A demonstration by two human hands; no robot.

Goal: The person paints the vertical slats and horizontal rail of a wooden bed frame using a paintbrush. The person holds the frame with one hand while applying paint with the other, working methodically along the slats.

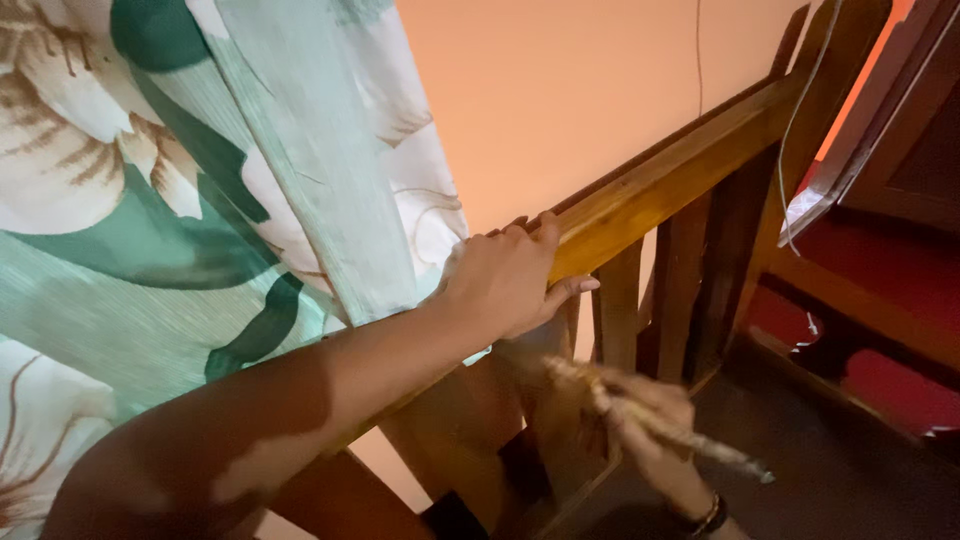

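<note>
**Two hands at a wooden rail beside a floral curtain**

The left hand [505, 275] is closed over the top edge of a slanting, varnished brown wooden rail [670, 175], fingers curled above and thumb beneath. Below it, the right hand [645, 425], blurred and wearing a dark wristband [708, 518], is wrapped around a thin, pale bundled stick [650, 415] that lies among the upright wooden slats [620, 305]. A green-and-white floral fabric curtain [200, 180] hangs touching the rail's near end. Behind stands a plain peach wall [560, 90]; at right, a red cushioned seat [880, 260] in a wooden frame, above a dark floor [840, 480].
</note>
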